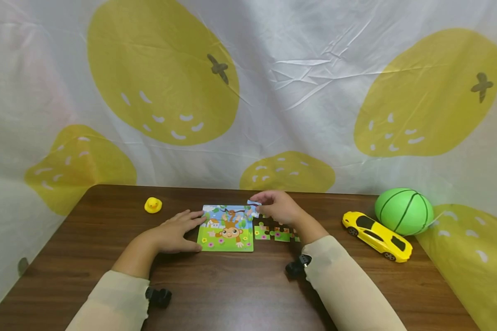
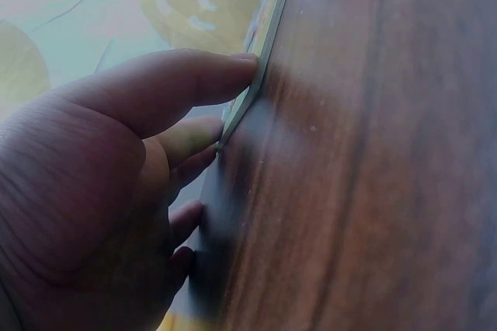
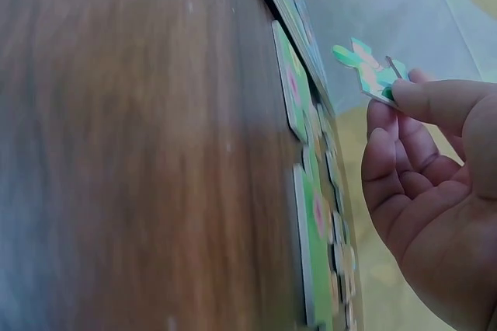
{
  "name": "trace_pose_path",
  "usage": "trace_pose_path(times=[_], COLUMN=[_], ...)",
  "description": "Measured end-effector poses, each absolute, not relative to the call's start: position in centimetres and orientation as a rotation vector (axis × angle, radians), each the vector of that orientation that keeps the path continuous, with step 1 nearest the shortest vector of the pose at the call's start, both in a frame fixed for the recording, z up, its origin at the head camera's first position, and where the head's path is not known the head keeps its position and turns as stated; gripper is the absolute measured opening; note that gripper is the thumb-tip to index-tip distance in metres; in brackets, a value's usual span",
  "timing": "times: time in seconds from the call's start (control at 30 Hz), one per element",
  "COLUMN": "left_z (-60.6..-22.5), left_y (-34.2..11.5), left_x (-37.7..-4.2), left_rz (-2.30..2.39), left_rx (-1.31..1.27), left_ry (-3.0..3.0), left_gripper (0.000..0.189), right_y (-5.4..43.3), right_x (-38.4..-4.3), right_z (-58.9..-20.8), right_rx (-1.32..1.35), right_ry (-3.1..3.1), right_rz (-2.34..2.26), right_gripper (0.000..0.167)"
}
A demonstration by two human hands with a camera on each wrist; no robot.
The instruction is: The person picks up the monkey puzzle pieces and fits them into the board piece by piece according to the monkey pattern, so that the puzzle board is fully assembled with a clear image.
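Note:
A monkey-picture jigsaw puzzle board lies flat on the wooden table. My left hand is at its left side, fingers extended. In the left wrist view the thumb touches the board's edge, and the fingertips are close by at the corner. Over the board's upper right corner, my right hand pinches a blue puzzle piece between thumb and fingers. The right wrist view shows this puzzle piece raised above the table. Several loose puzzle pieces lie right of the board, partly hidden under the right hand and forearm.
A yellow rubber duck sits at the back left. On the right are a yellow toy car and a green ball behind it. A fruit-patterned curtain hangs along the table's back edge.

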State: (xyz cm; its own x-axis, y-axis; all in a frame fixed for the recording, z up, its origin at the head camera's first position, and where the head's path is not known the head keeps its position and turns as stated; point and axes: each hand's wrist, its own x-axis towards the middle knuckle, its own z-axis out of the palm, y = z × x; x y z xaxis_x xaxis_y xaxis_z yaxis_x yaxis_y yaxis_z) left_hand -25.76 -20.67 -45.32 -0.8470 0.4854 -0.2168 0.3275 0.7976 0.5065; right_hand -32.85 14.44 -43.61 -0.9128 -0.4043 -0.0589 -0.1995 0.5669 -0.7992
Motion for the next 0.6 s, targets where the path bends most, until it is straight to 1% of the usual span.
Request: trace_pose_path(times=[0.23, 0.6], left_z=[-45.4, -45.5], left_y=[-20.7, -20.7], left_x=[-25.8, -25.8], left_rz=[0.659, 0.657], left_rx=[0.617, 0.622], left_ry=[2.651, 2.654], left_gripper=[0.092, 0.092], right_y=[12.9, 11.1], right_x=[-33.3, -33.7], right_z=[-44.1, -44.2], right_rx=[-0.581, -0.563], right_ry=[2.576, 2.688], right_rz=[-1.218, -1.058], right_gripper=[0.027, 0.026])
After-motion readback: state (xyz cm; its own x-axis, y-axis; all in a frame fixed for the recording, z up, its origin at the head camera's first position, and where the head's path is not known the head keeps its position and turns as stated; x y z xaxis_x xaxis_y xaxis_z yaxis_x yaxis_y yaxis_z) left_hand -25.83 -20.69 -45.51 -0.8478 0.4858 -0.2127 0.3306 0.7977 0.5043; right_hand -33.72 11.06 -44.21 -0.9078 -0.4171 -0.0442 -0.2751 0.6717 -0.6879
